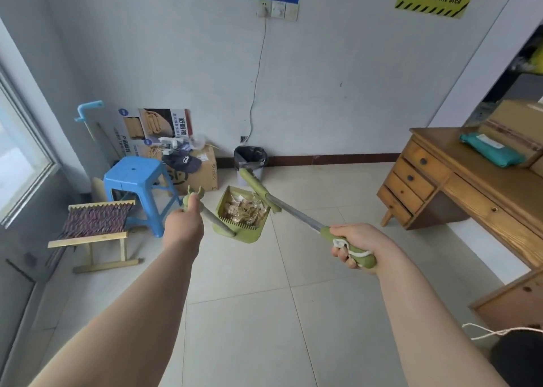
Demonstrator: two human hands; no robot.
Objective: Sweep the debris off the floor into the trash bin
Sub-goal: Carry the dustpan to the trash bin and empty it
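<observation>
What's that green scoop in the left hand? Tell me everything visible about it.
It is a green plastic dustpan with a row of comb teeth along one rim and a grey metal shaft ending in a green grip, which the left hand holds. Pale paper-like debris fills it. It is near the tiled floor, short of the trash bin; the broom passes its right rim.
</observation>
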